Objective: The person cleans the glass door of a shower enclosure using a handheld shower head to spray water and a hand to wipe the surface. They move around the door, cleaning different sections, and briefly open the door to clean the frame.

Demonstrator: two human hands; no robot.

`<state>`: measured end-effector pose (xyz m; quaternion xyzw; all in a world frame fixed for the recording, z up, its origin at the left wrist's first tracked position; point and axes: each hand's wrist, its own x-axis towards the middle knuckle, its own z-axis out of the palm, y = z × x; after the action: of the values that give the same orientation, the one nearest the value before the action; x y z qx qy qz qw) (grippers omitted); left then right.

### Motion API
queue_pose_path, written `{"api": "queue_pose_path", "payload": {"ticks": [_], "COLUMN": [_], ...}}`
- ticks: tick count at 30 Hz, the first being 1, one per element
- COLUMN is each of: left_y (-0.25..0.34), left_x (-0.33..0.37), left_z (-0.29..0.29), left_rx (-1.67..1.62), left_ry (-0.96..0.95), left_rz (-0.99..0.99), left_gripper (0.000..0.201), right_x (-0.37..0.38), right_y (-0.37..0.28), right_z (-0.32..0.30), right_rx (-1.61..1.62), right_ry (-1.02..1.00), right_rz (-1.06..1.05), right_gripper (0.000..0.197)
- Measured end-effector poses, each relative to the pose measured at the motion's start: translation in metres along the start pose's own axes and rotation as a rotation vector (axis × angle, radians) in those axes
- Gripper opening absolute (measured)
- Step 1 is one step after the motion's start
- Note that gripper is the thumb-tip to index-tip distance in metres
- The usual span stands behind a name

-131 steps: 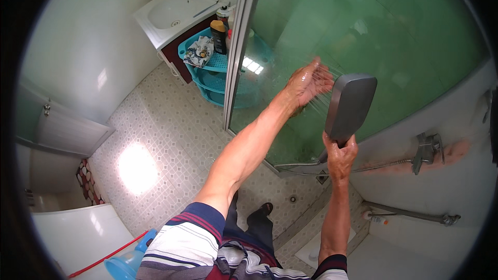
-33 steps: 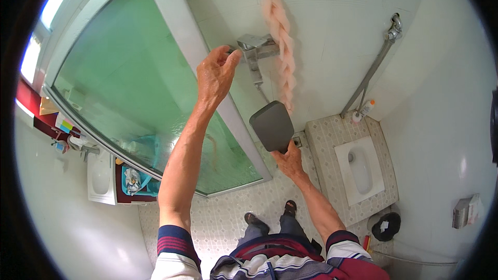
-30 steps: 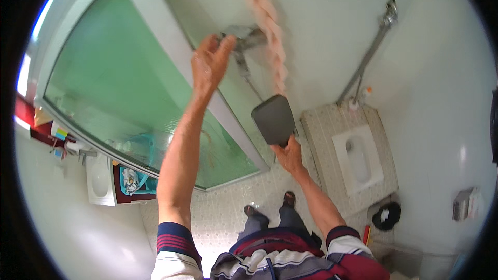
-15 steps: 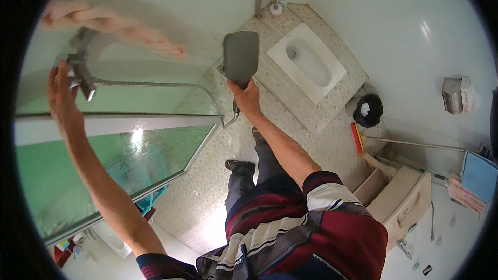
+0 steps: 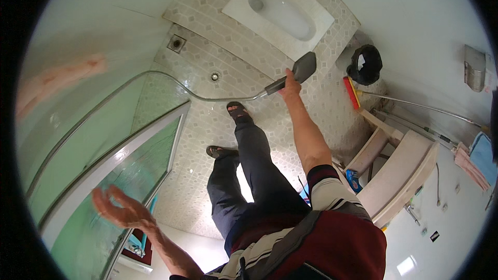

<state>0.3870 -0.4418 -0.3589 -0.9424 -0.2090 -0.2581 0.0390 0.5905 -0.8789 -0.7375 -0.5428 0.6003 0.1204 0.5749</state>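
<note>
Showerhead (image 5: 305, 67): 1, in 1 hand (image 5: 292, 86)

You're over a patterned tile floor (image 5: 179, 197), two drains set in it: a round one (image 5: 215, 76) and a square one (image 5: 177, 43). Ahead of you, raised tiled step (image 5: 199, 0) with white squat toilet (image 5: 324, 23). Pale glossy left wall (image 5: 109, 0); right wall (image 5: 415, 36) same, metal dispenser (image 5: 473, 67) mounted on it. Black bin (image 5: 373, 77) by the step. To your right, pale furniture (image 5: 397, 168), exact kind unclear. Lower left, green-tinted glass panel (image 5: 85, 228), metal frame (image 5: 104, 165). Bright glare on floor and lower-right wall.
</note>
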Motion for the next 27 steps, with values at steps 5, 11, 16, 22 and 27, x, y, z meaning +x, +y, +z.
{"api": "queue_pose_path", "payload": {"ticks": [5,11,16,22,27], "left_y": [0.022,0.027,0.03,0.029,0.03], "left_x": [-0.139,-0.225,-0.24,-0.247,-0.257], "left_z": [0.057,0.084,0.104,0.125,0.129], "left_rx": [-0.303,-0.389,-0.433,-0.486,-0.497], "left_ry": [-0.601,-1.017,-0.981,-0.967,-0.985], "left_rz": [-0.508,-0.739,-0.852,-0.947,-0.956], "left_gripper": [0.03,0.029,0.029,0.03,0.03], "right_x": [0.087,0.157,0.18,0.187,0.191], "right_y": [0.002,0.004,0.007,0.001,0.004], "right_z": [-0.036,-0.045,-0.034,-0.016,-0.009], "right_rx": [-0.058,-0.078,-0.125,-0.353,-0.56], "right_ry": [0.073,0.148,0.194,0.141,0.169], "right_rz": [-0.019,-0.09,-0.18,-0.189,-0.246], "right_gripper": [0.07,0.073,0.074,0.073,0.065]}}
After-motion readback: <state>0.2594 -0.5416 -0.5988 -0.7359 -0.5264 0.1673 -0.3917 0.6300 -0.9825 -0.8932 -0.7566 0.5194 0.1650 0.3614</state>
